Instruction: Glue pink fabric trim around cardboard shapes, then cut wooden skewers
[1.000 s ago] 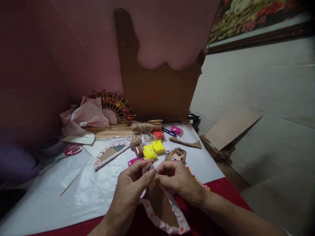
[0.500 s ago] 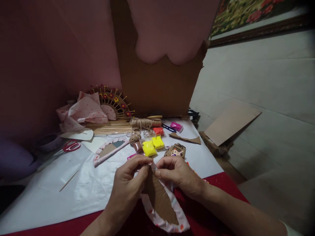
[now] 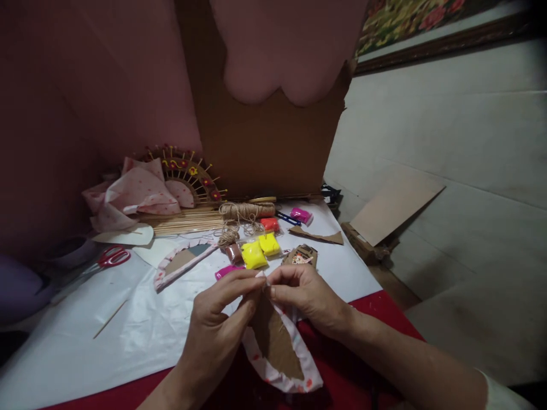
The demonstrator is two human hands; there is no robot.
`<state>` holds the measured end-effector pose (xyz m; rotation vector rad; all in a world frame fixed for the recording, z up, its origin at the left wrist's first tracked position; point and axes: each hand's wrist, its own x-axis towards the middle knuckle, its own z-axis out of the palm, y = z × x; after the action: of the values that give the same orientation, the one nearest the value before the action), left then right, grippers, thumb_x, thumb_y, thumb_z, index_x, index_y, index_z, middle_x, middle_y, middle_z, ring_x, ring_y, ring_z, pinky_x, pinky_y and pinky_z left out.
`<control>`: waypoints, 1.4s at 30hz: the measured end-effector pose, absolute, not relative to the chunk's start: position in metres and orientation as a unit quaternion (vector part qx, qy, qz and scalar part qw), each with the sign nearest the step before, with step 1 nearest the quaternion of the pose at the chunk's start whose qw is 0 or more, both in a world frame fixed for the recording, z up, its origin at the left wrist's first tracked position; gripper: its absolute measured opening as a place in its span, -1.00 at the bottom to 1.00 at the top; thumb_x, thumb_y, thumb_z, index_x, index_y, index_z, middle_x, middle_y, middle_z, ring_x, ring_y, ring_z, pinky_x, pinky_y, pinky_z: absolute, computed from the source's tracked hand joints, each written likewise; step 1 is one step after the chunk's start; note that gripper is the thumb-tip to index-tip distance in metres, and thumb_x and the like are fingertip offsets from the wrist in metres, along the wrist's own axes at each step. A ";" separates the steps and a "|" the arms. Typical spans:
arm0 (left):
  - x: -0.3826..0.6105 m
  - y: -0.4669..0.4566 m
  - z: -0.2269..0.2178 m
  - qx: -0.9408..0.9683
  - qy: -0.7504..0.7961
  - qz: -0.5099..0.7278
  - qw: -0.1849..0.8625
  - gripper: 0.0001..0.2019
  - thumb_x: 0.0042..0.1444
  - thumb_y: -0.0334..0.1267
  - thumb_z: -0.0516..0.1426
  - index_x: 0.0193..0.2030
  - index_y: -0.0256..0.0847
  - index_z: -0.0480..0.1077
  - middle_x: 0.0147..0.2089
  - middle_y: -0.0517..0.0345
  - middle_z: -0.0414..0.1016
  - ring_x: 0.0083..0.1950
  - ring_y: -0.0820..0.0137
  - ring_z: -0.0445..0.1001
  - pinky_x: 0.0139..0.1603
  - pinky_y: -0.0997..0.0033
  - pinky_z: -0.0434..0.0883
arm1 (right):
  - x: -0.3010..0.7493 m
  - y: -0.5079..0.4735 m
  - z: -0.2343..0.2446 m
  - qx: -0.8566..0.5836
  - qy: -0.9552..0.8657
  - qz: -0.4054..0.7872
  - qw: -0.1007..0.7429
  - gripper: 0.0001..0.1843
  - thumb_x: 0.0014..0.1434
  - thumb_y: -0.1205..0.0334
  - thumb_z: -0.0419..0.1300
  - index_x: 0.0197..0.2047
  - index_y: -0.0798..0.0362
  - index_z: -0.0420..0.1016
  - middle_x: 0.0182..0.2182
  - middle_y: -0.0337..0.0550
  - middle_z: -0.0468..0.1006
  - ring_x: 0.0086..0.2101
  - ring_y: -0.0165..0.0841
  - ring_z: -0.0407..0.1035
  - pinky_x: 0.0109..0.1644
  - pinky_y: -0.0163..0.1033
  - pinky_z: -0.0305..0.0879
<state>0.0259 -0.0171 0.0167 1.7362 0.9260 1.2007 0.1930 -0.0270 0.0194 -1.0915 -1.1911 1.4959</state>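
Note:
A curved cardboard piece with pink-dotted white fabric folded over its border is held up near the table's front edge. My left hand pinches the fabric at its upper end, fingers closed. Close beside it, my right hand grips the fabric edge between thumb and index finger. The fingertips of both hands nearly meet there, and the fabric between them is partly hidden. Behind my hands lies a similar fabric-edged half-round piece. A small decorated cardboard piece rests just beyond my right hand.
Yellow clay packets, a brown packet and a twine roll sit mid-table. Red-handled scissors and a thin stick lie left. A decorated fan and crumpled fabric stand behind. A large cardboard sheet rises at the back.
The view has shifted slightly, so the table items appear farther left. Both hands still pinch the fabric at the piece's upper end, and the piece's lower end sits a little higher.

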 end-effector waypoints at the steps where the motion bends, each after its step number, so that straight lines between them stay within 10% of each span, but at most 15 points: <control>1: 0.026 -0.018 0.017 0.676 0.373 0.479 0.417 -0.80 0.03 -0.35 0.18 -0.20 -0.06 0.55 -0.12 0.12 0.57 -0.08 0.32 0.49 -0.03 0.40 0.39 | 0.193 -0.027 0.019 -0.442 -0.484 0.603 0.454 -0.85 -0.06 0.22 0.27 -0.46 0.14 0.49 -0.61 -0.32 0.35 -0.56 -0.52 0.17 -0.42 -0.34 0.08; 8: 0.028 -0.018 0.020 0.577 0.427 0.445 0.536 -0.69 0.00 -0.23 0.21 -0.06 -0.08 0.49 -0.10 0.09 0.58 -0.10 0.25 0.51 -0.08 0.34 0.44 | 0.194 -0.025 0.018 -0.432 -0.482 0.605 0.463 -0.80 -0.07 0.15 0.31 -0.47 0.12 0.47 -0.60 -0.33 0.34 -0.57 -0.51 0.15 -0.42 -0.33 0.09; 24: 0.021 -0.010 0.012 0.862 0.268 0.423 0.081 -0.57 0.05 -0.55 0.10 0.04 -0.11 0.42 -0.02 0.04 0.54 -0.01 0.34 0.48 0.07 0.37 0.36 | 0.197 -0.027 0.018 -0.430 -0.483 0.597 0.475 -0.86 -0.07 0.22 0.27 -0.49 0.13 0.47 -0.67 -0.37 0.32 -0.61 -0.54 0.13 -0.51 -0.37 0.02; 42: 0.024 -0.017 0.014 0.671 0.431 0.471 0.377 -0.80 -0.01 -0.35 0.21 -0.22 -0.05 0.55 -0.26 0.24 0.62 -0.27 0.39 0.53 -0.25 0.58 0.43 | 0.194 -0.032 0.020 -0.442 -0.539 0.534 0.478 -0.83 0.02 0.17 0.24 -0.43 0.12 0.48 -0.54 -0.28 0.36 -0.50 -0.48 0.19 -0.46 -0.37 0.11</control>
<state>0.0237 -0.0169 0.0137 1.7170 1.1025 1.2045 0.1940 -0.0317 0.0201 -1.0799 -1.3169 1.3044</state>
